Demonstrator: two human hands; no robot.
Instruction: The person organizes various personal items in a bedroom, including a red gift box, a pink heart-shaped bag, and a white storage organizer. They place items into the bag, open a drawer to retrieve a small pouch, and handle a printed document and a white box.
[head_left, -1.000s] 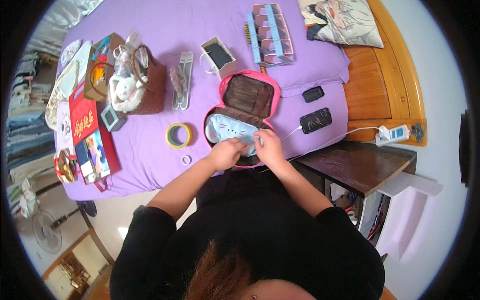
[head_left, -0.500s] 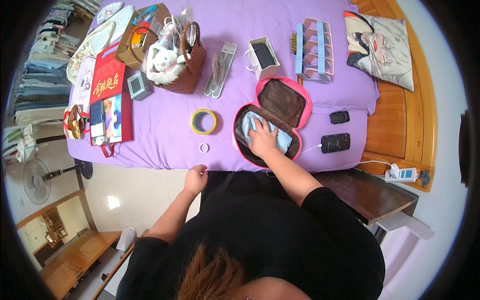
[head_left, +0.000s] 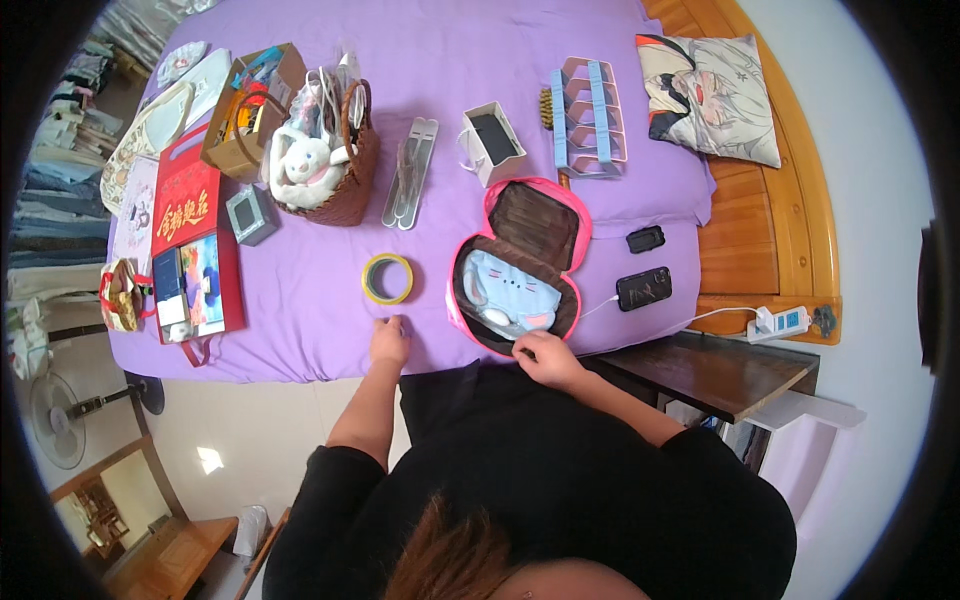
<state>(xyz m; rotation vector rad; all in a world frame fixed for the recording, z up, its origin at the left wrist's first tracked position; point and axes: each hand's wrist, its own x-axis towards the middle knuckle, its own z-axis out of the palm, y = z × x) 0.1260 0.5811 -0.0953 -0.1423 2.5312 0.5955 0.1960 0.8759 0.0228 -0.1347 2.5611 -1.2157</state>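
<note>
At case (head_left: 536, 262), right hand (head_left: 547, 358), grip unclear

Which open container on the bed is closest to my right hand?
The pink-trimmed case holding the light-blue pouch: your right hand is at its near edge, while the woven basket, cardboard box and white box are farther.

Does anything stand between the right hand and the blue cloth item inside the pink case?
Only the near edge of the pink case lies between the right hand and the blue cloth item, close to the hand. The lid is folded open on the far side and does not cover it.
</note>
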